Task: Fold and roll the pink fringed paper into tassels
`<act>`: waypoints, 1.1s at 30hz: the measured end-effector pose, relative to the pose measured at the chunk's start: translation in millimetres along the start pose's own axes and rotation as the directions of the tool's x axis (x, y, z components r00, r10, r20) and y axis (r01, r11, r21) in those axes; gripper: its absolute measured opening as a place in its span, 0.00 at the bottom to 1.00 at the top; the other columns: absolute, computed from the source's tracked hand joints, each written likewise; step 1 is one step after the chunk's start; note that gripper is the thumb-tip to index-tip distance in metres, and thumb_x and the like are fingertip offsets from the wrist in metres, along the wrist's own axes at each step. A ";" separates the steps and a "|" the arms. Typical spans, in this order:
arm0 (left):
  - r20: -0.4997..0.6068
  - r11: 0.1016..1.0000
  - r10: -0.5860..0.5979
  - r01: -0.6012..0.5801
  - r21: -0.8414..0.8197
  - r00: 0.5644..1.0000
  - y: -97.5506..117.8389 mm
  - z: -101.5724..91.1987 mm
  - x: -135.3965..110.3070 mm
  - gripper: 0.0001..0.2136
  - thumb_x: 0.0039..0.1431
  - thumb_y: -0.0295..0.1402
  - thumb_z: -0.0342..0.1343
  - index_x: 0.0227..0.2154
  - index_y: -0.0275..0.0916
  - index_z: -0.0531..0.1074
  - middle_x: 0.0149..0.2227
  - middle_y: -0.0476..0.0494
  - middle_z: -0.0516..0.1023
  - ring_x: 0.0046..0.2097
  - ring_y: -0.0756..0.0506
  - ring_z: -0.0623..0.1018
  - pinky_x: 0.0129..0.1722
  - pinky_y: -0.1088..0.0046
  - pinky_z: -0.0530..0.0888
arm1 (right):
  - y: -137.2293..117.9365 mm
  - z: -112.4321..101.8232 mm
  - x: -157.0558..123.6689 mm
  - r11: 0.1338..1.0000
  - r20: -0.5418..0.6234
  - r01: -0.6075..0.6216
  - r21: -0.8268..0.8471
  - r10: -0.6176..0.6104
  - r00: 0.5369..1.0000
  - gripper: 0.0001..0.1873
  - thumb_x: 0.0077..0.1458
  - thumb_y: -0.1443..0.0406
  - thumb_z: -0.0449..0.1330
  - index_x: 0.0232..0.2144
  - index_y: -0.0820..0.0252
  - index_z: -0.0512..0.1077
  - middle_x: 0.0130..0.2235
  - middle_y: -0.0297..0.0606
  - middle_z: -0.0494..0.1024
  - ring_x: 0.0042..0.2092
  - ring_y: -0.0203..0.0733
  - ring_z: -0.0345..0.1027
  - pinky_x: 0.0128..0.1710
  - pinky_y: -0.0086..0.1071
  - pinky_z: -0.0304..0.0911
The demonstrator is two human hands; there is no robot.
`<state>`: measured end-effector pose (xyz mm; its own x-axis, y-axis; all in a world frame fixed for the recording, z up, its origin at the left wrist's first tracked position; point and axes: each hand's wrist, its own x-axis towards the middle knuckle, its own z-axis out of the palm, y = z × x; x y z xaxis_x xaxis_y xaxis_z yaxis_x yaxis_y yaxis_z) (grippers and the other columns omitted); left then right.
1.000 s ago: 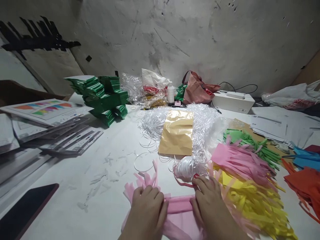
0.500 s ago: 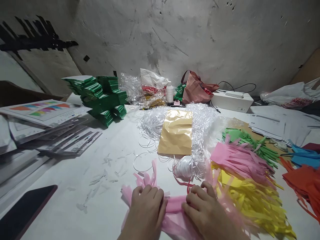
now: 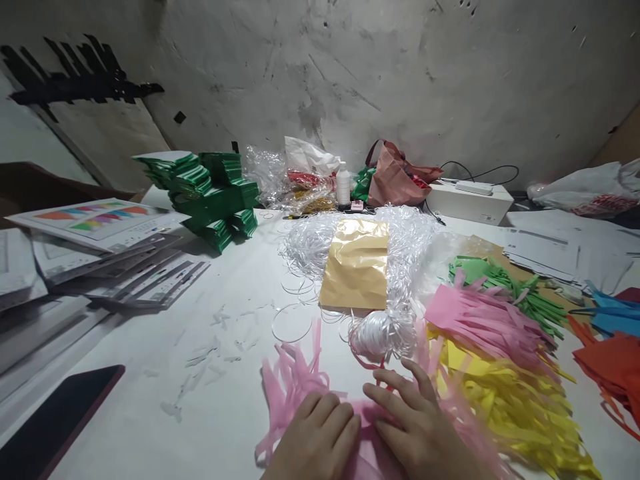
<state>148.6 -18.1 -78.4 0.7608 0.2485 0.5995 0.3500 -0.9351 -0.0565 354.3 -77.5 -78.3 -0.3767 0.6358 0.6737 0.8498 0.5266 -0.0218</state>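
We see the left hand curled down on the fringed pink paper; fingertips hidden, so we cannot tell whether they grip. Right hand: fingers spread apart over the paper, which lies beneath and between both hands. Just beyond the right hand we note red string and white string; to its right, yellow fringed paper.

passage given between dark slab and pink fringe, littered by flat scraps, straight-ahead reach blocked by white spool and gold sheet, right crowded by yellow fringe
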 end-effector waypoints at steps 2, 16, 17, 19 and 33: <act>0.022 1.000 -0.014 0.013 0.015 1.000 -1.6 7.2 0.3 0.17 0.70 0.21 0.42 0.33 0.37 0.75 0.28 0.45 0.77 0.31 0.44 0.71 0.33 0.63 0.65 | 0.6 -2.6 -0.5 0.999 0.067 0.021 -0.035 -0.019 0.998 0.10 0.68 0.69 0.55 0.35 0.57 0.75 0.51 0.34 0.81 0.60 0.43 0.65 0.72 0.46 0.32; 0.034 0.995 -0.098 0.099 -0.024 0.995 -3.2 8.8 -8.2 0.14 0.68 0.20 0.45 0.31 0.39 0.73 0.28 0.48 0.76 0.31 0.45 0.70 0.40 0.61 0.64 | -6.3 -9.7 3.3 0.988 -0.077 -0.021 -0.156 0.009 0.997 0.19 0.69 0.72 0.47 0.32 0.59 0.74 0.33 0.37 0.79 0.39 0.43 0.68 0.53 0.43 0.55; 0.027 0.995 -0.095 0.096 -0.025 0.995 -3.1 10.4 -7.9 0.15 0.68 0.20 0.44 0.31 0.39 0.73 0.28 0.48 0.75 0.31 0.45 0.70 0.40 0.61 0.63 | -10.6 -2.8 3.9 0.987 -0.077 -0.013 -0.159 0.001 0.997 0.20 0.69 0.73 0.46 0.29 0.59 0.73 0.28 0.35 0.75 0.34 0.42 0.64 0.45 0.40 0.56; -0.039 0.995 -0.094 0.093 -0.019 0.995 -3.7 13.9 -9.5 0.17 0.68 0.20 0.42 0.29 0.40 0.72 0.27 0.48 0.75 0.31 0.45 0.69 0.40 0.61 0.62 | -16.6 8.7 2.9 0.987 -0.044 0.016 -0.162 -0.023 0.999 0.23 0.67 0.75 0.45 0.23 0.59 0.69 0.23 0.34 0.66 0.27 0.41 0.55 0.34 0.38 0.51; 0.262 0.952 -0.261 0.293 -0.091 0.929 -14.9 -23.3 -14.6 0.10 0.66 0.23 0.48 0.34 0.41 0.73 0.39 0.45 0.78 0.43 0.41 0.74 0.45 0.61 0.64 | 1.5 -0.6 -14.8 0.989 0.102 -0.130 -0.072 0.137 0.985 0.12 0.61 0.74 0.52 0.27 0.56 0.67 0.30 0.36 0.70 0.35 0.46 0.59 0.43 0.40 0.49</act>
<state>119.5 -13.7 -67.7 0.7587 0.5410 0.3630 0.5062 -0.8402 0.1944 361.3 -86.5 -87.9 -0.2920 0.7565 0.5851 0.9160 0.3971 -0.0563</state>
